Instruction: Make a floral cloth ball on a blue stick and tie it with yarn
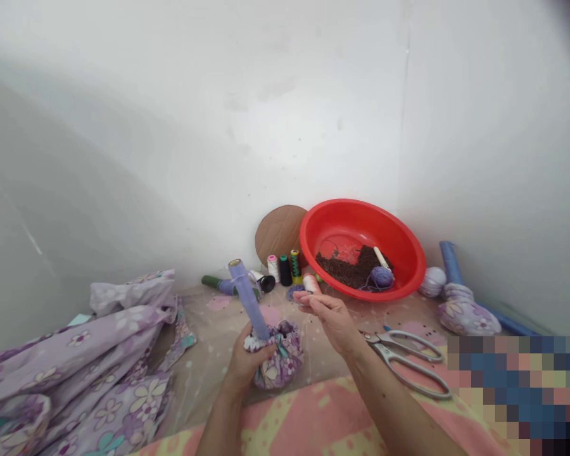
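Observation:
My left hand (247,362) is closed around the gathered neck of a small purple floral fabric pouch (284,366). A tube wrapped in lilac material (249,304) rises from the pouch's neck, tilted to the left. To the right and a little higher, my right hand (331,316) is raised with its thumb and fingers pinched together. Whatever is between those fingertips is too small to make out. Just beyond them lies a spool of pale pink thread (310,284). Large silver-handled scissors (411,361) rest beside my right forearm, which covers part of them.
A red basin (361,212) leans at the back, holding dark crumbly material and a purple yarn ball (382,277). Several thread spools (284,271) stand before a cardboard disc (278,234). Floral cloth (104,354) is heaped left. Another wrapped tube with a pouch (465,313) lies right.

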`<state>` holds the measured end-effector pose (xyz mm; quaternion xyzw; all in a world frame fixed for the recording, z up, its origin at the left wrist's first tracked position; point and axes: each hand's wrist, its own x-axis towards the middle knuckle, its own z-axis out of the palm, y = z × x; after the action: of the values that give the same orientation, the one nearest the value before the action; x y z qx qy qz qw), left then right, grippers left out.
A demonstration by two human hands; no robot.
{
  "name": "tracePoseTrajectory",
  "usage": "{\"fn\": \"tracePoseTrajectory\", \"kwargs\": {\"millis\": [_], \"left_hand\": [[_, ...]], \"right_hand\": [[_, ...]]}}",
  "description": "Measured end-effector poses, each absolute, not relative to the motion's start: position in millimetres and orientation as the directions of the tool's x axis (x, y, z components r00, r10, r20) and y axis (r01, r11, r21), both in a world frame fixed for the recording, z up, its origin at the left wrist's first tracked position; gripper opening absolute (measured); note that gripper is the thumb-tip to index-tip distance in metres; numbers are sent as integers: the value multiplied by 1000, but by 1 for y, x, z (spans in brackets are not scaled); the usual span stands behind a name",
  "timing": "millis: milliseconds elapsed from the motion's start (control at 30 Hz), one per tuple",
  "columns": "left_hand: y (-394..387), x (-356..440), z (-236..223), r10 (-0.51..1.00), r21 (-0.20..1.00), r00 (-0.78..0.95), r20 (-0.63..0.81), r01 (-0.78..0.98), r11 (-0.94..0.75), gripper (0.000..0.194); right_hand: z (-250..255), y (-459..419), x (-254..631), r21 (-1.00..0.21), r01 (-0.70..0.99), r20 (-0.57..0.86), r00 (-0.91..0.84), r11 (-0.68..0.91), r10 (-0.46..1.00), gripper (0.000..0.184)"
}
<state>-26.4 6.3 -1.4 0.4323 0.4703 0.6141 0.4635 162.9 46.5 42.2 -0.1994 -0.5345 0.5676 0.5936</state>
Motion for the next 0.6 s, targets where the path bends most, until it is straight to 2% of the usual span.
{"fn": "tracePoseTrajectory", "kwargs": {"millis": [167,400,600], "left_hand": [[7,-28,-5,978,979,-181,105,-154,-133,45],[6,-26,-3,977,974,-196,86,-189,-123,46],[7,-28,-2,970,939,-230,74,-311,-145,40]], "right_hand": [[38,50,162,-856,-423,397,-169,297,902,22],[29,64,169,-776,-591,336,-95,219,937,18],[13,76,170,-833,-511,279,-58,211,959,20]]}}
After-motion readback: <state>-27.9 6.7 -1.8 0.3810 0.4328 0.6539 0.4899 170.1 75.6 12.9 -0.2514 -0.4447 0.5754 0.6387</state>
